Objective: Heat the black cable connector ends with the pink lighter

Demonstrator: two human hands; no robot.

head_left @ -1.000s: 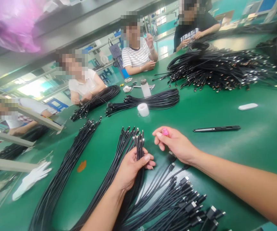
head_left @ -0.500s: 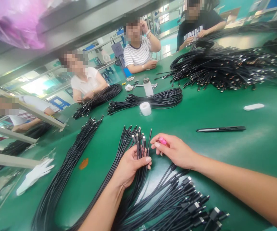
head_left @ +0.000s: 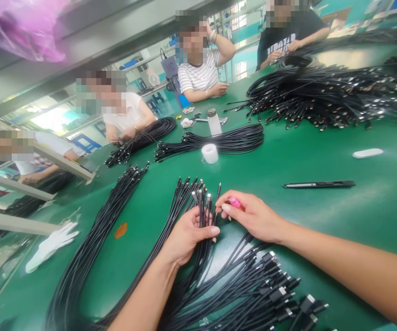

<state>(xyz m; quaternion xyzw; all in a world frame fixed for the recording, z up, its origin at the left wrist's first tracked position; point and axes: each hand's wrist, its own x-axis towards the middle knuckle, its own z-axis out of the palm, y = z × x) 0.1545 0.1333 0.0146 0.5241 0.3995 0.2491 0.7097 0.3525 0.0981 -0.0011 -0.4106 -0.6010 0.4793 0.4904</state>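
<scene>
My left hand (head_left: 192, 233) is closed around several black USB cables (head_left: 202, 207), their metal plugs pointing up above the fingers. Just to its right, my right hand (head_left: 248, 214) is closed on a pink-capped pen or marker (head_left: 235, 202); most of it is hidden in the palm. The right fingertips are close to one cable end standing apart from the held bunch; whether they touch it I cannot tell. Under and beside my hands lies a spread of cables with larger plugs (head_left: 270, 294). Another long bundle of cables (head_left: 98, 230) curves along the table on the left.
A black utility knife (head_left: 319, 185) and a white oval piece (head_left: 368, 153) lie at the right. Farther back are a tape roll (head_left: 210, 154), a bottle (head_left: 213, 123) and a large cable heap (head_left: 322, 96). A white glove (head_left: 52, 246) lies left. Several co-workers sit across the table.
My right fingertips have come slightly closer to the separate cable end beside the left hand. The left hand keeps its hold on the cables. The whole view has shifted slightly.
</scene>
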